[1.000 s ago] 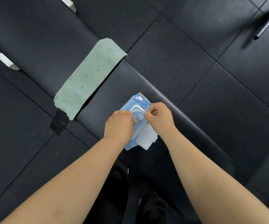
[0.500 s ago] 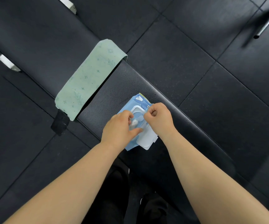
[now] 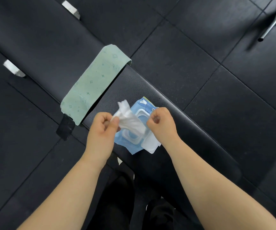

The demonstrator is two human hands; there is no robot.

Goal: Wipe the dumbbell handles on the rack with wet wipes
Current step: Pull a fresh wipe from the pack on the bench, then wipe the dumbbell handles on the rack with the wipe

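Since half a second ago the left hand (image 3: 103, 128) has drawn back from the opening of the pack, toward the left of the frame, and a white wet wipe (image 3: 128, 117) has come out with it, where before only a small tip was seen. This wipe is now pinched between the thumb and the forefinger of the left hand, and its lower end is still inside the opening, so it stretches in a slant over the pack. The right hand (image 3: 162, 123) has stayed at the right edge of the blue wipes pack (image 3: 134, 130), its fingers curled together and pressing there; I cannot tell if they pinch anything. The white lid (image 3: 151, 144) of the pack lies open toward the lower right. The pack rests on the black padded bench (image 3: 175, 113), near the middle of the frame. A green patterned cloth (image 3: 94, 83) lies across the bench, up and left of the pack. The floor (image 3: 216, 55) is of dark tiles.
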